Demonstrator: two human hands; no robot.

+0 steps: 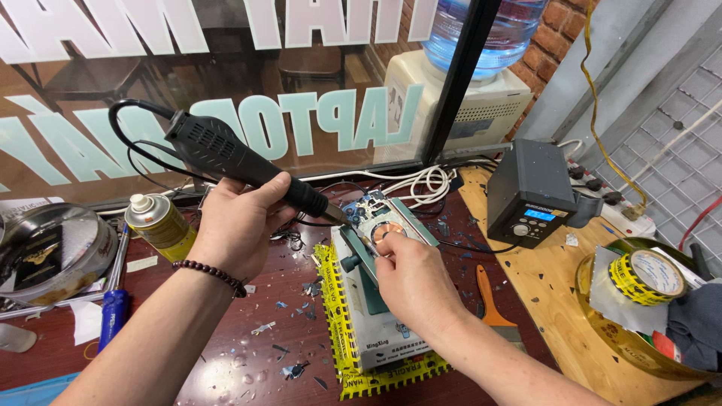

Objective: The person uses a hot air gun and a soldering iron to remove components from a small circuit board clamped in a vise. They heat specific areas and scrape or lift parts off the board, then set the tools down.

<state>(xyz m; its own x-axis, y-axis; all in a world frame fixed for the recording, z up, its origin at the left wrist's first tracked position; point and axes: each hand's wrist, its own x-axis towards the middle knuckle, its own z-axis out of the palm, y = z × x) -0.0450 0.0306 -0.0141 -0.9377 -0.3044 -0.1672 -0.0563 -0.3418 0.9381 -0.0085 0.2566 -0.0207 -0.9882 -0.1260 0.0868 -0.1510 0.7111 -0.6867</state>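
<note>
My left hand (239, 222) grips a black hot-air gun (233, 159) by its handle, nozzle pointing right and down at an opened phone (376, 214). The phone lies clamped on a green-and-grey fixture (368, 301) in the middle of the bench. My right hand (410, 278) rests on the phone, fingertips pressed against its copper-coloured coil, possibly pinching a small tool; I cannot tell for sure. A dark bead bracelet circles my left wrist.
A yellow spray can (159, 224) stands left of my left hand. A grey rework station (530, 194) with a blue display sits at the right. An orange-handled brush (492, 304), a yellow tape roll (647, 277), white cables (421, 180) and glass shards lie about.
</note>
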